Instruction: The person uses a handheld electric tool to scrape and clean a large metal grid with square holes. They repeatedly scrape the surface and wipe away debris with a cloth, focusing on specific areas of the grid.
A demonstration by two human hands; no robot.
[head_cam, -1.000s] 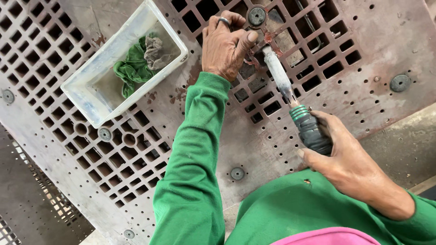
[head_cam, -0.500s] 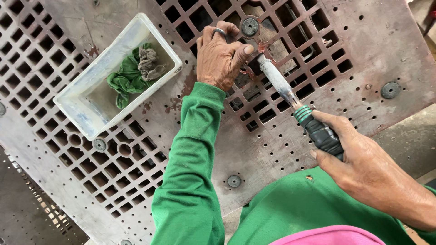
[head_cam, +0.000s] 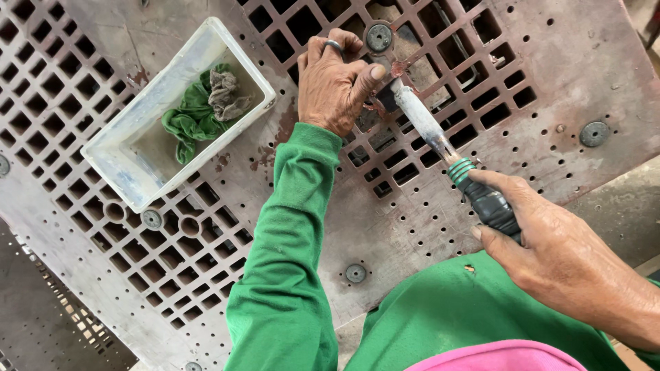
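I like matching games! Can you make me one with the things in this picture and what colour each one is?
Things:
1. rag
2. tub
3. tool handle
4. grid panel

Colours:
A. black
B. green
C. rusty brown
D. white

Pairs: 1-B, 2-D, 3-A, 4-C

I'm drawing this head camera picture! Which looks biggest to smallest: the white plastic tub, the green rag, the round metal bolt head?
1. White plastic tub
2. Crumpled green rag inside it
3. Round metal bolt head above the left hand
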